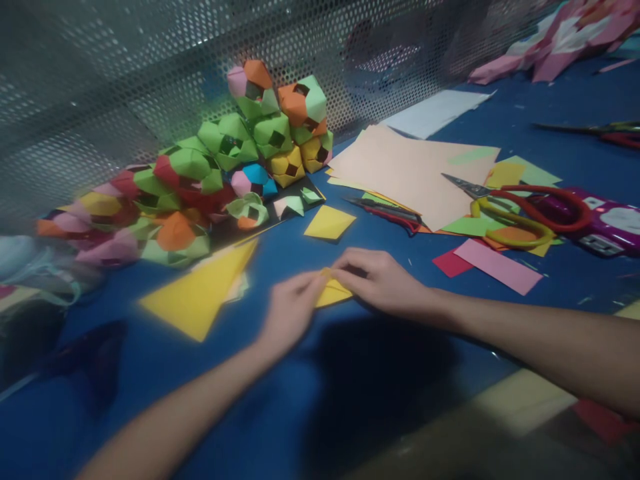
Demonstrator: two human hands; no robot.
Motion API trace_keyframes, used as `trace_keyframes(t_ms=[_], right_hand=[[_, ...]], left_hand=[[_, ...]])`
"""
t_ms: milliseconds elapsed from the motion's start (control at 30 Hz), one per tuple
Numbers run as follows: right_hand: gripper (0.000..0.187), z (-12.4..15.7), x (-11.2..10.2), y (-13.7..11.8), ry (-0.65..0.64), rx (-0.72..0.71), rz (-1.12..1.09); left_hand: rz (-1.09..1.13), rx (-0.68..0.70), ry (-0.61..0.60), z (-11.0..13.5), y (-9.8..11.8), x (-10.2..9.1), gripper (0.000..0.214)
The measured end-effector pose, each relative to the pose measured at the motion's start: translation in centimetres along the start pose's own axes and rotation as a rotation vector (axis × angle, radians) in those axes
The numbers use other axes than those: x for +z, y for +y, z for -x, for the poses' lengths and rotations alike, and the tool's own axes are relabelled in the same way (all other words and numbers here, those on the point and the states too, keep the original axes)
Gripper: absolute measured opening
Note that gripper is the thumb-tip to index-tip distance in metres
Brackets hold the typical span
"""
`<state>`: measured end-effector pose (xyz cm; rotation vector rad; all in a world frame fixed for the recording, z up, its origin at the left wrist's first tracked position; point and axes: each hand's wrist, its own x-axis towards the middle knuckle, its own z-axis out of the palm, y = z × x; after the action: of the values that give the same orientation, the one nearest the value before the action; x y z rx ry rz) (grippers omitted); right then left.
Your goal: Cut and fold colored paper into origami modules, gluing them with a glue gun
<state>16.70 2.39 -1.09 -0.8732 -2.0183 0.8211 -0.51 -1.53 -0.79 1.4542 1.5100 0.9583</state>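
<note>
Both of my hands press on a small folded yellow paper (pixel 332 292) lying on the blue table (pixel 280 400). My left hand (pixel 290 308) pinches its left end with curled fingers. My right hand (pixel 381 280) lies over its right part, fingers bent down onto it. A yellow paper square (pixel 329 223) lies just beyond, and a larger yellow folded triangle (pixel 200 293) lies to the left.
A heap of folded paper cubes (pixel 220 160) in green, orange, pink and yellow leans against a perforated metal wall (pixel 125 73). Peach sheets (pixel 415 167), coloured scraps, red-and-yellow-handled scissors (pixel 520 213), darker scissors (pixel 390 212) and a purple tool (pixel 610 227) lie at right.
</note>
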Motion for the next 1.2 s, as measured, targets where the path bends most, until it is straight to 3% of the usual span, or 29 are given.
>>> trace_keyframes(t_ms=[267,967,1200], right_hand=[[0.015,0.14,-0.05,0.29,0.026,-0.038,0.001],[0.013,0.05,-0.09,-0.58,0.004,0.183,-0.145],[0.013,0.08,0.09,-0.41,0.017,0.160,-0.151]], left_hand=[[-0.019,-0.015,-0.020,0.09,0.30,0.01,0.024],[-0.002,-0.021,-0.032,0.11,0.28,0.02,0.020],[-0.015,-0.015,-0.042,0.03,0.19,-0.05,0.021]])
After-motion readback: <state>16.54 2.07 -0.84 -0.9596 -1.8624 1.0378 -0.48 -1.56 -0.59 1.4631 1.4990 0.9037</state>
